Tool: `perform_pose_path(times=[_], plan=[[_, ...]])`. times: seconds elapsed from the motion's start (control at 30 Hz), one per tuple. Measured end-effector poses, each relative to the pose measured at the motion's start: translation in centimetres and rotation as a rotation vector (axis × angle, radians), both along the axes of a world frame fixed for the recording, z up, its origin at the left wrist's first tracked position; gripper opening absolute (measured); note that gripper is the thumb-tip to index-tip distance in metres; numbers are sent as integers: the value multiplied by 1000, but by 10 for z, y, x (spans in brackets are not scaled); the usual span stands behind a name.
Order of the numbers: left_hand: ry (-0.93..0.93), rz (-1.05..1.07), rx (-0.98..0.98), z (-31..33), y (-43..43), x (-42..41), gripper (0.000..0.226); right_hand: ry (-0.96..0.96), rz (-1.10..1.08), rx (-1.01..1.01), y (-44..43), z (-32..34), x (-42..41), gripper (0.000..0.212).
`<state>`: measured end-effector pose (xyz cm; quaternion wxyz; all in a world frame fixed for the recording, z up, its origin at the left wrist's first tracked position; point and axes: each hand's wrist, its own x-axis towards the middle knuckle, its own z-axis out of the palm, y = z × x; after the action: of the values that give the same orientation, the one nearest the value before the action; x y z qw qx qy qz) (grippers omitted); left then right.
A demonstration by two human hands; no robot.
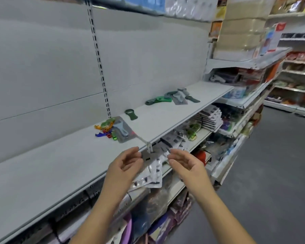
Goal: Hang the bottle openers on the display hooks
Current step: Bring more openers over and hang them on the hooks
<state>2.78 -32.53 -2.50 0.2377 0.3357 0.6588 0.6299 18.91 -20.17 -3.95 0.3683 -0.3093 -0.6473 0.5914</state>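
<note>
Nearest the camera, two bare forearms rise from below and meet at the shelf's front edge. The left grip has its fingers curled, with thumb and forefinger seemingly pinching the upper left corner of a carded opener. The right grip is loosely curled, fingertips at the card's right edge; whether it pinches the card or only touches it cannot be told. The card sits between the two grips, its top just under the tip of the display hook, and below it a sheaf of hanging packs droops flat and overlapping. The hook is a thin rod that juts out from the shelf lip towards the person, so its long axis runs roughly fore and aft, with the card's face crosswise to it. In my judgement the move turns on that: the card's hole has to line up with the rod's tip and slide back along it, away from the body. The left grip is nearer the hook and looks better placed to steer. Farther back on the shelf lie the loose openers: a coloured heap just behind the hook, a single dark green opener beyond it, and a far cluster of green and grey ones well apart to the right, none yet hung.
</note>
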Motion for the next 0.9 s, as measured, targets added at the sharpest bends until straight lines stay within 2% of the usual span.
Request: perform_pose_path(times=[0.13, 0.47, 0.63, 0.8, 0.9], plan=[[71, 109, -24, 12, 57, -29, 32, -21, 59, 31, 72, 14, -23, 26], [78, 294, -103, 8, 162, -107, 38, -31, 202, 42, 213, 24, -119, 27], [117, 435, -230, 5, 167, -131, 43, -85, 341, 58, 247, 24, -171, 28], [230, 637, -385, 5, 161, -135, 38, -121, 479, 80, 268, 22, -210, 29], [289, 689, -576, 5, 161, -128, 42, -218, 552, 157, 276, 21, -229, 32]])
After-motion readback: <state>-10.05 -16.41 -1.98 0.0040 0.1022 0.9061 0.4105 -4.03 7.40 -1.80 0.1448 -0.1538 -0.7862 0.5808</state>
